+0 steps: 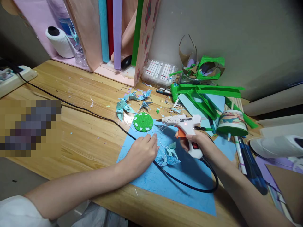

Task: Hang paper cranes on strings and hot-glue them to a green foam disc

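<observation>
My right hand [189,140] is wrapped round the handle of a white hot glue gun [184,121], a finger at its orange trigger. The gun's dark nozzle points left, just right of a round green disc [143,122] with white tabs round its edge. Below the disc my left hand [145,149] is closed, fingertips pinched at a white string [152,127] by the disc's rim; the grip is partly hidden. Blue paper cranes [167,155] lie right of the left hand. More folded cranes [124,107] rest behind the disc, with string among them.
A blue sheet [184,192] lies under my hands. The black cord [94,113] crosses the wooden table from a power strip [16,78]. Behind are a box of markers [158,72] and green paper strips [208,90]. At right stands a small drum-like piece [232,121].
</observation>
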Available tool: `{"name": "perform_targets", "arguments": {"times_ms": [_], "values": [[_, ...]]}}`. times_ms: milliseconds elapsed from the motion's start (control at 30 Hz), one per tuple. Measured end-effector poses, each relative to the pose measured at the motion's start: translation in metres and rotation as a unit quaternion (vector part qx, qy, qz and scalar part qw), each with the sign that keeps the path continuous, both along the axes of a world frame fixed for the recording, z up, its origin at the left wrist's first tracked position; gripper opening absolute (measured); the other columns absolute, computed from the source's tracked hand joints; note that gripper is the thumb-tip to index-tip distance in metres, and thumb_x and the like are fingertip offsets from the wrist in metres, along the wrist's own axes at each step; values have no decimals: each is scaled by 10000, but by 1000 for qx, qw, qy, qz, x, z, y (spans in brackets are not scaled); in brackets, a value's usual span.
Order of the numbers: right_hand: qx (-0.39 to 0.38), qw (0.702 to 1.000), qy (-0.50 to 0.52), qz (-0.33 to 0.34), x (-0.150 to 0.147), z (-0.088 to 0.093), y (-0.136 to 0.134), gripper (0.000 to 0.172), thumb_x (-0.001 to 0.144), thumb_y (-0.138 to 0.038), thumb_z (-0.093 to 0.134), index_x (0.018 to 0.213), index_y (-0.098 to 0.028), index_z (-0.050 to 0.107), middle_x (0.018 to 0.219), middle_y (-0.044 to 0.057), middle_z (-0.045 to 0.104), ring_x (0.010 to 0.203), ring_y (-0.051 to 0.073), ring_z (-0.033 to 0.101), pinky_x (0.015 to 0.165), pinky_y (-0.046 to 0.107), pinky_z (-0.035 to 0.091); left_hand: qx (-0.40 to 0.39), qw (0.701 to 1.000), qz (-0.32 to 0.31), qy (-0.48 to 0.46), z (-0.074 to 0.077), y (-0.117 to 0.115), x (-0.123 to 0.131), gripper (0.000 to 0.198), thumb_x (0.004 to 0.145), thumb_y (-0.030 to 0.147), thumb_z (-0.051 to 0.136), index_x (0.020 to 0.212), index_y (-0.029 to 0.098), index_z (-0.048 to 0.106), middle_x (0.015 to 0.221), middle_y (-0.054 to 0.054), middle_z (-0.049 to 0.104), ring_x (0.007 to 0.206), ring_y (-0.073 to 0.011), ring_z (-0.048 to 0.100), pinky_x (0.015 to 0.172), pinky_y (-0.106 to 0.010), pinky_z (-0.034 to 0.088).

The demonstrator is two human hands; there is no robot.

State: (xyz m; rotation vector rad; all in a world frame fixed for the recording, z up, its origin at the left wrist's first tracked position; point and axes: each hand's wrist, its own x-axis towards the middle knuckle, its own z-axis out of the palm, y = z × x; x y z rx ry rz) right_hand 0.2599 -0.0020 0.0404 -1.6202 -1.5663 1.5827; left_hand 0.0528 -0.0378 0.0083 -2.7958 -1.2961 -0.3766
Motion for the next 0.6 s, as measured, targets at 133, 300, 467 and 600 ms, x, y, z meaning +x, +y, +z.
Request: {"name": "perform_targets", "arguments": {"times_ms": [133, 300, 467, 600], "values": [[30, 998, 34, -49, -9, 16, -14, 348, 774, -456, 405, 583, -181, 504, 492, 10, 459, 437, 115, 358, 429, 265, 279, 49, 998, -5, -33, 12, -2, -2, 222, 889, 157, 428, 971, 73, 616, 1086, -127, 651, 781, -183, 600, 609, -314, 466], [93, 991, 75, -66, -38, 47, -26, 422, 814, -492, 410, 553, -176, 513, 535, 9, 456, 463, 101, 356, 443, 248, 294, 106, 983, -32, -147, 48, -12, -21, 222, 882, 177, 432, 848, 117, 643, 939, -74, 686, 769, -159, 606, 651, -286, 475], [133, 976, 169, 8, -104, 72, -15, 428, 836, -490, 431, 608, -155, 570, 564, 1, 481, 468, 82, 383, 440, 224, 306, -45, 930, 104, -351, 78, -31, -71, 278, 913, 212, 376, 861, 162, 645, 858, -33, 671, 804, -123, 596, 735, -249, 471], [142, 952, 264, 60, -184, 66, 8, 377, 827, -477, 479, 704, -136, 582, 671, 29, 569, 544, 86, 481, 500, 214, 386, -119, 853, 262, -435, 76, -32, -125, 377, 941, 344, 280, 1008, 178, 612, 957, -50, 651, 789, -138, 575, 693, -267, 470]]}}
